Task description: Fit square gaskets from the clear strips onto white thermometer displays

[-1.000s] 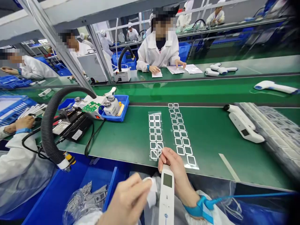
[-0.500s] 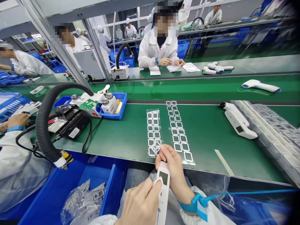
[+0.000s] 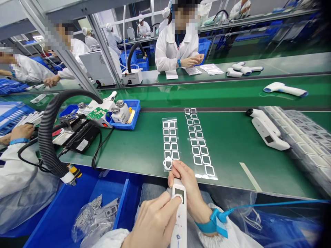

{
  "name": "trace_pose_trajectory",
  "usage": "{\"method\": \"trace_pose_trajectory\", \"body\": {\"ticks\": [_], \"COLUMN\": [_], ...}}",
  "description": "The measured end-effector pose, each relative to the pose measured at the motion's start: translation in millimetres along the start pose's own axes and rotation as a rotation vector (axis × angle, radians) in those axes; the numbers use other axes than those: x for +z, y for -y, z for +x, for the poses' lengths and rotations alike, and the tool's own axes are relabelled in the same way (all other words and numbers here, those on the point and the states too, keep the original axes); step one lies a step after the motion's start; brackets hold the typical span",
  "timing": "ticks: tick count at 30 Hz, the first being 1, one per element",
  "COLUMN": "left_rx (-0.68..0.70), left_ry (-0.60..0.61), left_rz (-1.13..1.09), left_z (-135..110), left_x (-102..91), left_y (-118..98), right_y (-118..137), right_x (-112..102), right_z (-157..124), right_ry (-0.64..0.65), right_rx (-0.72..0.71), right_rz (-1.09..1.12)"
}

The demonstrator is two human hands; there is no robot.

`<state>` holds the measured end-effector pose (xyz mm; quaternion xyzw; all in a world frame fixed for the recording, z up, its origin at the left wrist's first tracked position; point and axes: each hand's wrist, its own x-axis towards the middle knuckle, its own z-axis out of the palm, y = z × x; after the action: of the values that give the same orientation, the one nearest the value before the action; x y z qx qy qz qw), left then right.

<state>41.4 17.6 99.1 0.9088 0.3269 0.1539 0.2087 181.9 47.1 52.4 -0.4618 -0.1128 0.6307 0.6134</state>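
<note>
My right hand grips the top end of a white handheld thermometer with a small dark screen, held below the table's near edge. My left hand pinches a small white wipe and presses it against the thermometer beside the screen. A blue wrist strap with a coiled cord sits on my right wrist. Just beyond my right fingers lie two clear strips of square white-framed lenses, one strip longer, on the green bench.
A white thermometer body lies at right beside trays of parts. A blue tray with bottles, a black hose and a fixture stand at left. A blue bin with bagged parts sits below. Co-workers in white coats sit opposite and left.
My left hand brought the wipe from beside the thermometer onto its screen area. The thermometer and both hands shifted slightly left and up toward the lens strips.
</note>
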Motion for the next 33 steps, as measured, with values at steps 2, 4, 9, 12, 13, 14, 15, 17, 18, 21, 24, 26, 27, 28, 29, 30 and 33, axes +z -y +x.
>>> {"method": "trace_pose_trajectory", "body": {"ticks": [2, 4, 9, 12, 13, 14, 15, 17, 18, 21, 24, 26, 27, 28, 29, 30, 33], "left_rx": [-0.021, -0.039, -0.061, -0.076, -0.08, -0.084, -0.086, -0.097, -0.107, -0.113, -0.13, -0.158, -0.165, -0.168, -0.173, -0.177, -0.167], "left_ry": [0.08, 0.069, -0.041, -0.087, -0.099, -0.109, -0.119, -0.132, -0.136, -0.139, -0.128, -0.102, -0.083, -0.063, -0.04, -0.016, 0.067], "left_rz": [-0.12, -0.207, -0.292, -0.301, -0.307, -0.315, -0.325, -0.347, -0.356, -0.375, -0.381, -0.392, -0.404, -0.417, -0.431, -0.444, -0.487], "left_z": [-3, -10, -30, -37, -39, -40, -40, -40, -39, -35, -27, -20, -17, -15, -13, -11, -9], "left_x": [-4.6, -8.6, -15.4, -16.3, -16.1, -15.7, -15.3, -14.7, -14.4, -12.2, -6.0, 0.1, 3.0, 5.6, 7.5, 8.6, 7.6], "left_y": [3, 7, 18, 21, 22, 22, 22, 21, 21, 18, 16, 15, 15, 15, 16, 16, 19], "right_y": [-4, -7, -11, -13, -13, -13, -14, -13, -13, -12, -11, -11, -11, -11, -10, -10, -8], "right_x": [0, 0, 0, 1, 1, 1, 2, 2, 3, 5, 7, 8, 8, 9, 9, 9, 8], "right_z": [2, 4, 7, 7, 7, 7, 7, 6, 6, 5, 3, 1, 1, 1, 1, 1, 1], "right_ry": [0.007, 0.018, 0.042, 0.047, 0.048, 0.05, 0.053, 0.059, 0.061, 0.059, 0.054, 0.054, 0.058, 0.065, 0.072, 0.079, 0.078], "right_rx": [0.008, 0.012, 0.015, 0.02, 0.021, 0.023, 0.025, 0.03, 0.031, 0.031, 0.027, 0.027, 0.029, 0.035, 0.042, 0.048, 0.049], "right_rz": [0.007, 0.011, 0.014, 0.007, 0.007, 0.007, 0.008, 0.01, 0.011, 0.006, -0.008, -0.017, -0.02, -0.022, -0.021, -0.021, -0.028]}}
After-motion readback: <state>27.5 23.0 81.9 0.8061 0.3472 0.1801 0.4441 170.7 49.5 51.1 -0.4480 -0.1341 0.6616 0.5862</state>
